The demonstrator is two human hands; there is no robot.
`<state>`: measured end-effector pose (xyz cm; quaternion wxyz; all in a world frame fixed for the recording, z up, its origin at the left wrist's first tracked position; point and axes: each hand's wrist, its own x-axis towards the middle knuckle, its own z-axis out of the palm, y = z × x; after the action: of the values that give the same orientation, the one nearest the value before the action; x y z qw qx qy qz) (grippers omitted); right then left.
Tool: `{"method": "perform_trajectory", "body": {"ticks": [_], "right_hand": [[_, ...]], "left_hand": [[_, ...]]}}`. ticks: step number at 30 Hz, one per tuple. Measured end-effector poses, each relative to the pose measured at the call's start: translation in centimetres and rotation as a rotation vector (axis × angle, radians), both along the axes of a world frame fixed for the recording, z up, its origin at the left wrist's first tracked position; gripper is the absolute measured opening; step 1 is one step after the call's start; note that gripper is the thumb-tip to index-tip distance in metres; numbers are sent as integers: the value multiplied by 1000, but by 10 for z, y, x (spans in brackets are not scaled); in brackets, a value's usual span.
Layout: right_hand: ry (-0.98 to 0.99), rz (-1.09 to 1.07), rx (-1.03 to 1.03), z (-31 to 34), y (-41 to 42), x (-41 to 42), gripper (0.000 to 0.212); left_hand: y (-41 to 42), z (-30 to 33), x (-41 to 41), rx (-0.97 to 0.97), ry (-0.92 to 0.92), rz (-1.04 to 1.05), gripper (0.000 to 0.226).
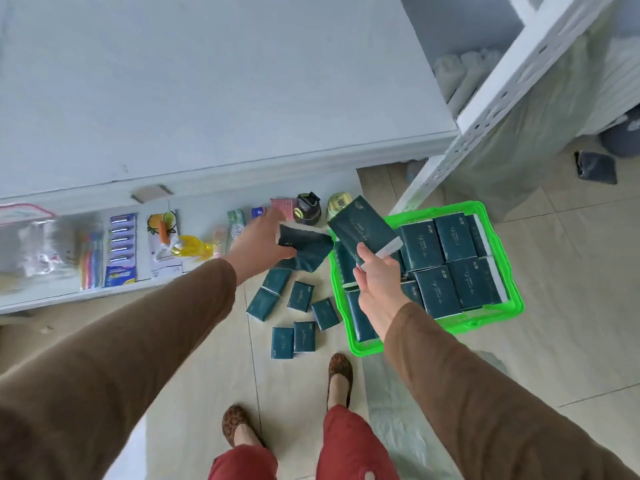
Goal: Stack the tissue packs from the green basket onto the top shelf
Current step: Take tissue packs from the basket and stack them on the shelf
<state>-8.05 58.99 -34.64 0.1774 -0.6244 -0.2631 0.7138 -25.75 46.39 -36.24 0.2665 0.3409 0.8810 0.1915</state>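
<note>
She is mid-carry: the right hand [375, 278] clamps a tissue pack [363, 230] above the green basket [498, 216], the left hand [259, 244] pinches crumpled dark wrapping [308, 247], and next I'd guess the pack must rise onto the top shelf [207, 81].

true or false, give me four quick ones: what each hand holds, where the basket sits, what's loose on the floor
1. The right hand grips a dark green tissue pack. True.
2. The bright green plastic basket sits on the top shelf. False: it sits on the tiled floor.
3. Small dark green tissue packets lie loose on the floor left of the basket. True.
4. The left hand is empty. False: it holds a crumpled dark green wrapper.
</note>
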Motion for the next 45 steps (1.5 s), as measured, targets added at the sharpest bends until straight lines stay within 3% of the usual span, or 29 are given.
{"method": "perform_trajectory", "body": {"ticks": [4, 11, 17, 29, 41, 45], "right_hand": [[69, 136, 23, 51, -100, -24, 23], [217, 343, 186, 115, -274, -107, 24], [252, 614, 469, 152, -355, -211, 31], [319, 859, 642, 147, -393, -473, 32], [286, 934, 791, 154, -418, -731, 45], [243, 938, 873, 151, -441, -803, 43]], "left_hand": [[-129, 58, -37, 54, 45, 122, 48], [-355, 146, -114, 181, 113, 294, 46], [-474, 191, -200, 233, 253, 388, 46], [-561, 205, -445, 246, 301, 459, 36], [-587, 218, -700, 222, 439, 564, 42], [-602, 212, -782, 227, 405, 575, 33]]}}
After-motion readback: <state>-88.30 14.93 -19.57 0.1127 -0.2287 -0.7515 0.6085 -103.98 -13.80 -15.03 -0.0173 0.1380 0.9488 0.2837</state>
